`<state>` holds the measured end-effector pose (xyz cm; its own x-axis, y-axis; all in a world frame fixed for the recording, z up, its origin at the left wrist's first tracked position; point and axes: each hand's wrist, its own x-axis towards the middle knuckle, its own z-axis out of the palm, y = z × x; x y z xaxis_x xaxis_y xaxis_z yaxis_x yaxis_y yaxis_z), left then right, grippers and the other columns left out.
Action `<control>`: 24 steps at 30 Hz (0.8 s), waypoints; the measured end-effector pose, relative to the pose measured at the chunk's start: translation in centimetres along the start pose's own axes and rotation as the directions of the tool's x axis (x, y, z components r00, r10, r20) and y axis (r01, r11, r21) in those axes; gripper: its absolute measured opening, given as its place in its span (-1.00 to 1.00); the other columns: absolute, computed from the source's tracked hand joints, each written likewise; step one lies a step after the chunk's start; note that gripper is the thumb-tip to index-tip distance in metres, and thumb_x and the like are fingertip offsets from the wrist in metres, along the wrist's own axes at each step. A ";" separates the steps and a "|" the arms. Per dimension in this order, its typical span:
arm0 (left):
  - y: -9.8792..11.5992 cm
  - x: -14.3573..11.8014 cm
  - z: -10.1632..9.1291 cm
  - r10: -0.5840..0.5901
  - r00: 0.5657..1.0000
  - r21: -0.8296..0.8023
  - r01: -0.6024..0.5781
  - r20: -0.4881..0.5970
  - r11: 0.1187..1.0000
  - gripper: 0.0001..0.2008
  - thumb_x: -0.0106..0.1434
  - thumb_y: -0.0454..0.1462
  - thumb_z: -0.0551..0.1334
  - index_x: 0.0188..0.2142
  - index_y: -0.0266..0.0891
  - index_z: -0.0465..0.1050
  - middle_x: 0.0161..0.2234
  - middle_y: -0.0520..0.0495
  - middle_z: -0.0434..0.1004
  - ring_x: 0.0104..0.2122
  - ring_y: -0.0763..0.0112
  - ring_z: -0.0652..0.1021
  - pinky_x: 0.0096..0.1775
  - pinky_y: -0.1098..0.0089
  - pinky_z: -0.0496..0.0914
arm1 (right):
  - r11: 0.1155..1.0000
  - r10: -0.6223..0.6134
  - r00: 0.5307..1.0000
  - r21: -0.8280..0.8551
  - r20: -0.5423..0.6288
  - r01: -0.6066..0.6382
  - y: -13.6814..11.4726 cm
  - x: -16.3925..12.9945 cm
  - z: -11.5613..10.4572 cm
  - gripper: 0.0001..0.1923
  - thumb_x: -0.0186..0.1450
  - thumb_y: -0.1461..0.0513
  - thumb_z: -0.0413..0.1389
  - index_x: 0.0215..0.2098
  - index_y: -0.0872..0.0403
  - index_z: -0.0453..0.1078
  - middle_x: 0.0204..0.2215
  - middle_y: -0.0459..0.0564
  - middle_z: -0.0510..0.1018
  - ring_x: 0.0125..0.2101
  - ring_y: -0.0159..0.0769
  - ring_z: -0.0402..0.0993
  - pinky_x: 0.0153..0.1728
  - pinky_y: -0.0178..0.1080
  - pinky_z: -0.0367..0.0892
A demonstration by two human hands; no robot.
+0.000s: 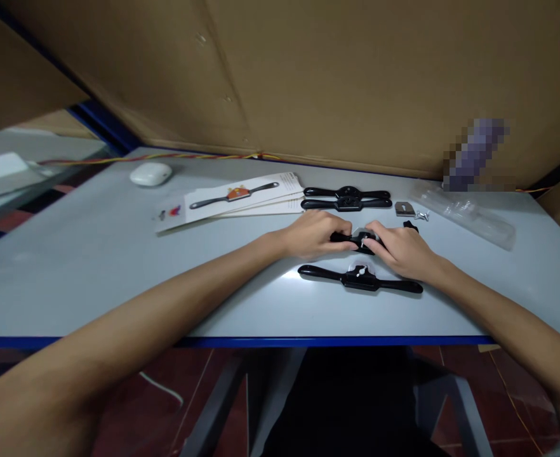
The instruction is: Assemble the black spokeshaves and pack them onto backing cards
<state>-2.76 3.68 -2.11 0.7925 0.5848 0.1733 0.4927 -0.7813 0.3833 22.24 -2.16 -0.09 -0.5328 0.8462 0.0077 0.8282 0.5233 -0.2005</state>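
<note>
Both hands sit on one black spokeshave near the middle of the light grey table. Left hand has fingers curled closed around the tool's left handle; right hand has fingers bent over the right handle and the silver centre part – thumb side touching the metal there. Most of this spokeshave is hidden under the hands, only the black middle and a bit of shiny blade show.

Everything below is placed relative to the held spokeshave:
- Just in front of it, toward the person, a second spokeshave lies flat across the table, handles left-right, not touched.
- Just behind it, toward the cardboard wall, two more black spokeshaves lie side by side, parallel.
- Behind and right, near – a small metal blade plate with loose screws beside it.
- Farther right and behind, a clear plastic bag, crumpled.
- Behind and left, a stack of printed package cards showing a spokeshave picture.
- Well apart to the left rear, a white rounded device, with red-yellow wires running along the table's back edge.
</note>
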 end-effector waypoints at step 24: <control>0.1 -0.1 -0.4 0.021 0.999 0.006 -0.021 0.029 1.000 -0.58 0.49 0.04 0.17 -0.36 -0.19 0.48 -0.47 0.01 0.50 -0.50 0.40 0.37 -0.39 0.34 0.11 | 1.000 -0.013 0.999 0.012 -0.041 0.014 0.3 -0.1 0.6 -0.47 0.63 -0.03 -0.22 0.19 0.08 0.43 -0.28 0.10 0.73 -0.35 -0.10 0.55 -0.34 -0.14 0.13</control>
<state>-2.92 3.61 -1.71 0.8125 0.5620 0.1550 0.4780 -0.7945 0.3746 22.42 -2.09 -0.76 -0.5364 0.8425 0.0500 0.8186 0.5337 -0.2121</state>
